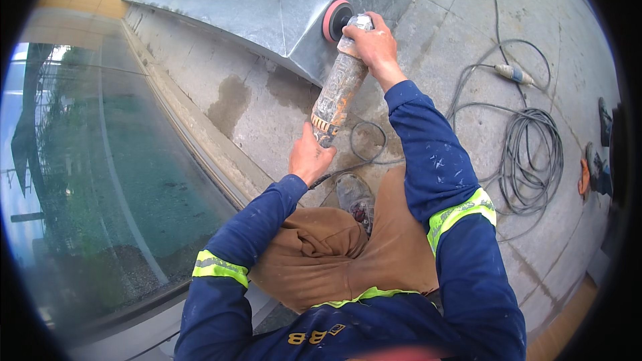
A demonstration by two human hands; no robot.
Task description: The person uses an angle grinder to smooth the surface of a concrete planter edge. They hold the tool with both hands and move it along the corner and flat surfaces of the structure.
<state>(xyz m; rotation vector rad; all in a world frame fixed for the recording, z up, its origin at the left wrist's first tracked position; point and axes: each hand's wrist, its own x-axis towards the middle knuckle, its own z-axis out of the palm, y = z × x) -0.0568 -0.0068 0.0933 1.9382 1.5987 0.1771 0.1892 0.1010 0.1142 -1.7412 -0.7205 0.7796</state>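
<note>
A long, dusty power polisher (338, 90) is held at an angle in both hands. My right hand (372, 45) is closed round its front end, just behind the round black backing pad with a pink rim (330, 21). The pad lies at the vertical face of a grey stone-like ledge (281, 10), close to its corner; whether it fully touches is hard to tell. My left hand (309, 157) grips the rear end of the tool, where an orange vented part shows. A dark cord runs from there across the paving.
A glass panel (80, 160) runs along the left beside a narrow sill. On the grey paving (441, 40) at right lie a coiled cable (535, 154) and a plug connector (513, 74). Dark shoes and an orange item (583, 174) are at the far right edge. Soil and plants top the ledge.
</note>
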